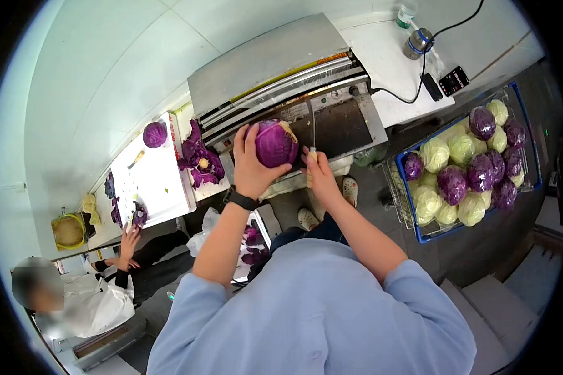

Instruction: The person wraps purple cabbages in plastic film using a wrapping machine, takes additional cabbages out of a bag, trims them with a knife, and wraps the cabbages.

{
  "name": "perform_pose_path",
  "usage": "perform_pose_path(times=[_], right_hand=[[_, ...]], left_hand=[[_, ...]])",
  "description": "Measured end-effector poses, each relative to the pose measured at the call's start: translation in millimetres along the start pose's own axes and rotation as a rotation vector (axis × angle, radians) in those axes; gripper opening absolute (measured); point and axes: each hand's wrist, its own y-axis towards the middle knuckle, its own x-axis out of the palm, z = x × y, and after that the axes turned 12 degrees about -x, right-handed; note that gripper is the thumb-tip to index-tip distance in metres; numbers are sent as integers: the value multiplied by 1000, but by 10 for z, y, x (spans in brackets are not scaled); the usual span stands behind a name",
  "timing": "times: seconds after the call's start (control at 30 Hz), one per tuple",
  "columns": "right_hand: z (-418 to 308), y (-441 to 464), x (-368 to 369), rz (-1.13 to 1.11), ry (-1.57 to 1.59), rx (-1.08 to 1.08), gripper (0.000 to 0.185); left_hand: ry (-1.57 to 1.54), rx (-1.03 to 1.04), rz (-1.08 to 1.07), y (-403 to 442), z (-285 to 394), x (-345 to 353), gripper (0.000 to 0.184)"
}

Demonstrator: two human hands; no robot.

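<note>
My left hand [256,167] is wrapped round a purple cabbage [275,145], fingers over its top and thumb along its near side. The cut stem end of the cabbage faces right. In my right hand [320,178] is a knife [313,125], gripped by its pale handle, with the narrow blade pointing away from me. The blade stands apart from the cabbage, to its right. Both hands are at the front of a steel film-wrapping machine [275,62], whose dark plate [344,128] lies beyond the knife.
Right, a blue-rimmed cart [417,228] holds several wrapped green and purple cabbages. Loose purple leaves [200,159] lie left of the machine. A co-worker's hand [129,242] touches purple cabbage at a white cutting board [159,181]. A black cable [424,62] crosses the right counter.
</note>
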Motion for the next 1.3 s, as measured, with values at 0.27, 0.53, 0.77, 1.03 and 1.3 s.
perform_pose_path(times=[0.27, 0.53, 0.77, 1.03, 1.3], right_hand=[[-596, -321, 114, 41, 58, -91, 19], [-373, -413, -44, -47, -421, -141, 36], [-607, -415, 20, -100, -571, -145, 34], [-495, -407, 66, -63, -556, -191, 32], [-461, -361, 82, -94, -668, -166, 31]], left_hand=[[-173, -47, -343, 403, 91, -316, 100], [-68, 7, -217, 254, 30, -18, 78], [-14, 30, 20, 174, 216, 223, 60], [-51, -3, 59, 178, 194, 233, 55], [-71, -25, 39, 171, 124, 236, 58]])
